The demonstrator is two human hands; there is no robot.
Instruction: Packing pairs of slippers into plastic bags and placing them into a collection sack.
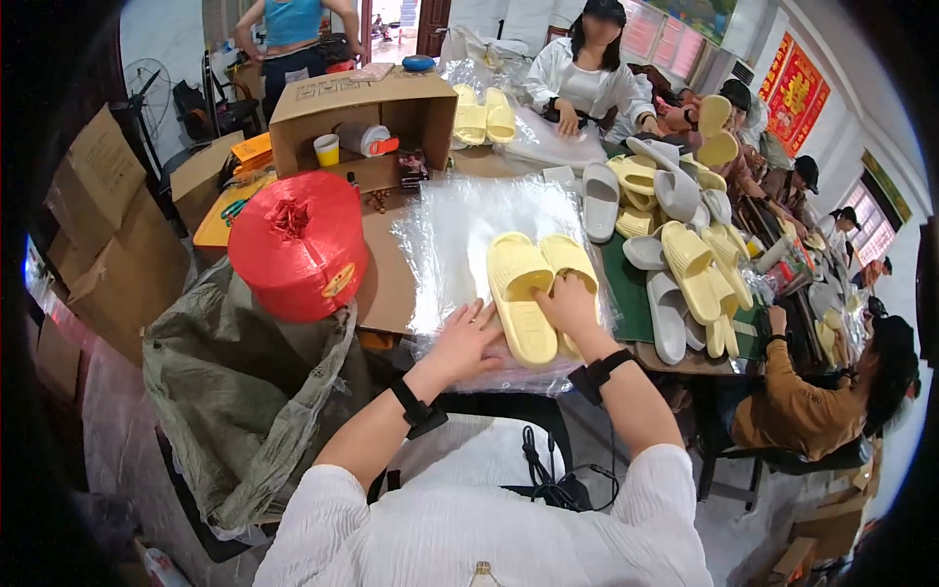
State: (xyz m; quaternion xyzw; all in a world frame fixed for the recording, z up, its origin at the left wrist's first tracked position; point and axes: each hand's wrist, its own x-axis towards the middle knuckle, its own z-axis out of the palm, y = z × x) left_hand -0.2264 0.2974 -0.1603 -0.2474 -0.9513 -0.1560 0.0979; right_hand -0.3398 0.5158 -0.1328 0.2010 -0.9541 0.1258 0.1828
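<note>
A pair of yellow slippers [521, 305] lies side by side on a stack of transparent plastic bags [452, 235], toes pointing away from me. My right hand [571, 305] is on the pair, its fingers closed around the inner edges where the two slippers meet; part of the grip is hidden. My left hand [464, 339] rests on the bags just left of the slippers' heels, fingers spread and holding nothing. Black bands circle both of my wrists.
Loose yellow and grey slippers [668, 311] are heaped on the right. A big red roll of plastic twine [293, 245] stands left, above a grey-green woven sack [245, 411]. Behind is an open cardboard box [367, 98] holding a cup and bottle. Other people sit around the table.
</note>
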